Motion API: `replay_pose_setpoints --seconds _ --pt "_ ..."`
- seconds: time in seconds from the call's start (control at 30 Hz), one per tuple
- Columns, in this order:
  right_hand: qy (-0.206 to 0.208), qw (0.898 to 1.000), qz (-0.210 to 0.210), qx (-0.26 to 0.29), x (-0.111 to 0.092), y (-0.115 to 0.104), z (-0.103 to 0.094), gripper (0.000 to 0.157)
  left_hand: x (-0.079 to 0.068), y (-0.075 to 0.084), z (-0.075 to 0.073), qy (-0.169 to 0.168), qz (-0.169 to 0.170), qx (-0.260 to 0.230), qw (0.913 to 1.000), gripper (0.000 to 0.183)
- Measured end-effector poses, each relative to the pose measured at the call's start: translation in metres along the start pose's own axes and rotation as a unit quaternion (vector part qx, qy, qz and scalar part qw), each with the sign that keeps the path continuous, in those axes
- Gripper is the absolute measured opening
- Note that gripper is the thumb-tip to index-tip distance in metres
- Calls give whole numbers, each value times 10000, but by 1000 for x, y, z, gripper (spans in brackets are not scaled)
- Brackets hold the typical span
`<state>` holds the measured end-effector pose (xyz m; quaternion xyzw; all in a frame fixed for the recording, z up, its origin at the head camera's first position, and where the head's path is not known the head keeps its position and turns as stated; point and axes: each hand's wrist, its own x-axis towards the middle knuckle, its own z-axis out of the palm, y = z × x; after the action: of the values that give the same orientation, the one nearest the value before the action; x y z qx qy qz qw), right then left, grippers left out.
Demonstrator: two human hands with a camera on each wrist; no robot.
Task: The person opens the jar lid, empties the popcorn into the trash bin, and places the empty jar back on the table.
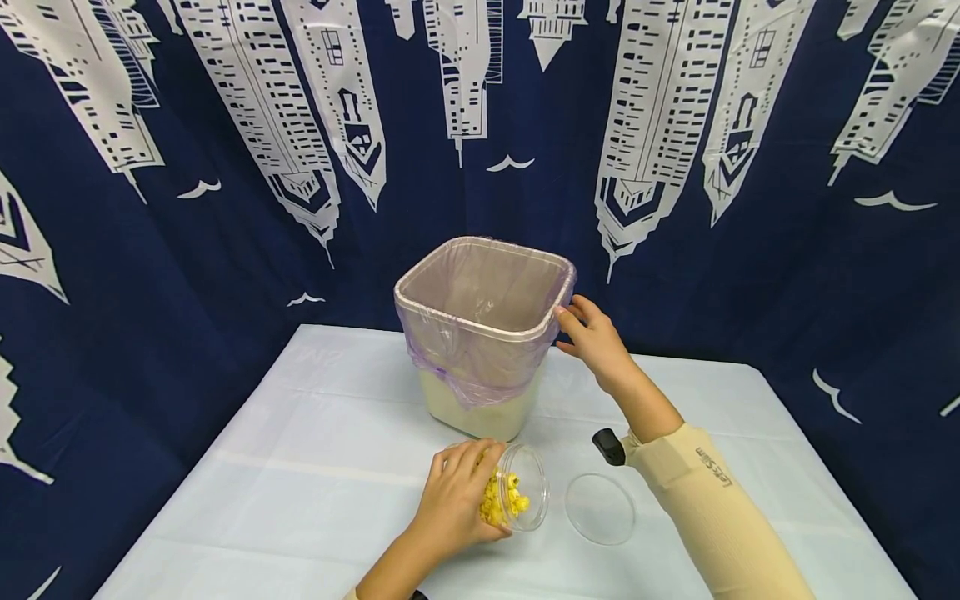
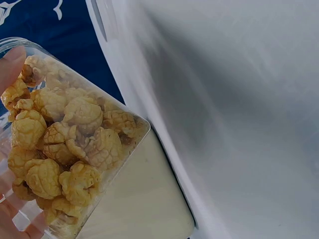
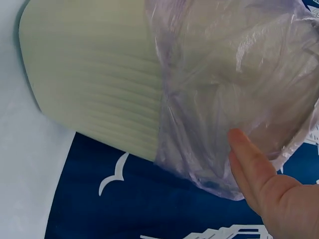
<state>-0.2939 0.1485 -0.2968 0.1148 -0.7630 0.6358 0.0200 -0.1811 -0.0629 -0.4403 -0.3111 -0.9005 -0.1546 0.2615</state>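
My left hand (image 1: 457, 500) grips a clear plastic jar (image 1: 531, 487) of yellow popcorn (image 1: 510, 497). The jar is tipped on its side, its open mouth facing right, in front of the bin. Through the clear wall in the left wrist view, the popcorn (image 2: 75, 144) fills much of the jar. A pale trash bin (image 1: 480, 408) stands upright behind it, lined with a thin purple bag (image 1: 480, 358) folded over the rim. At the bin's right rim is my right hand (image 1: 596, 342); its extended fingers (image 3: 251, 162) lie against the bag in the right wrist view.
A round clear lid (image 1: 600, 509) lies flat on the table, right of the jar. White cloth covers the table (image 1: 300, 467). Behind the table hangs a dark blue curtain (image 1: 540, 200) printed with white buildings and birds.
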Motion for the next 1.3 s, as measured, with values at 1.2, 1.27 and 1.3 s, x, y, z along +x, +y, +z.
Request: replay_pose_setpoints --seconds 1.2,1.27,1.3 --pt "54 9936 466 1025 6 3 17 52 4 -14 -26 1117 -870 -440 9890 107" --pt "73 9938 461 1011 6 4 17 50 6 -17 -33 1284 -982 -530 9854 108" --pt "73 9938 456 1008 6 4 18 50 8 -18 -36 1372 -1036 -571 9835 108"
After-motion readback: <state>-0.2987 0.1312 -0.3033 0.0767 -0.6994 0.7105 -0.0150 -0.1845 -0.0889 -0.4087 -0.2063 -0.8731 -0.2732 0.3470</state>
